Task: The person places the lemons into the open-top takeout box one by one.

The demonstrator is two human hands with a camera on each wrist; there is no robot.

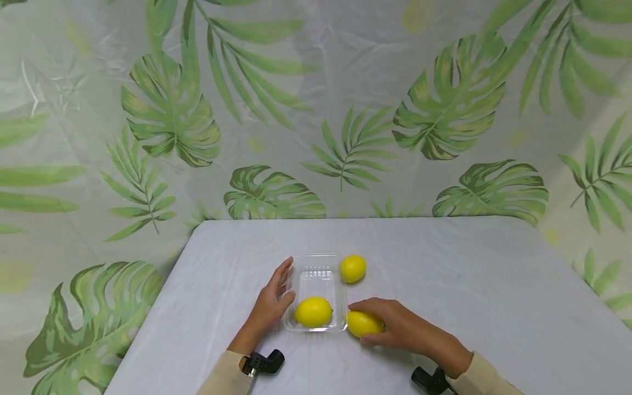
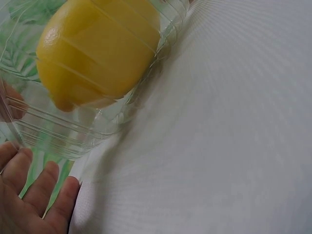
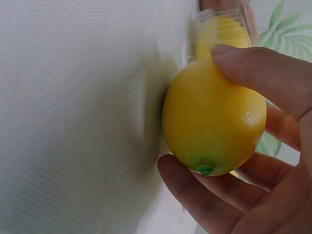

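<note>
From the head view, the right hand (image 1: pixel 402 329) has its fingers curled round a lemon (image 1: pixel 364 323) resting on the table (image 1: pixel 469 285), just beside the clear tray (image 1: pixel 316 262). The left hand (image 1: pixel 270 303) lies with straight fingers against the tray's left wall. One lemon in the tray (image 1: pixel 313 311) sits at the near end; a far lemon (image 1: pixel 353 268) lies outside, by the far right corner.

The left wrist view shows fingertips (image 2: pixel 46 183) relaxed beside the tray wall (image 2: pixel 63 141), steadying it, I'd say.

The right wrist view shows thumb and fingers (image 3: pixel 253 73) clamped on the held fruit. It looks like the pick-up step; next comes a lift over the tray's rim into the free far half.
</note>
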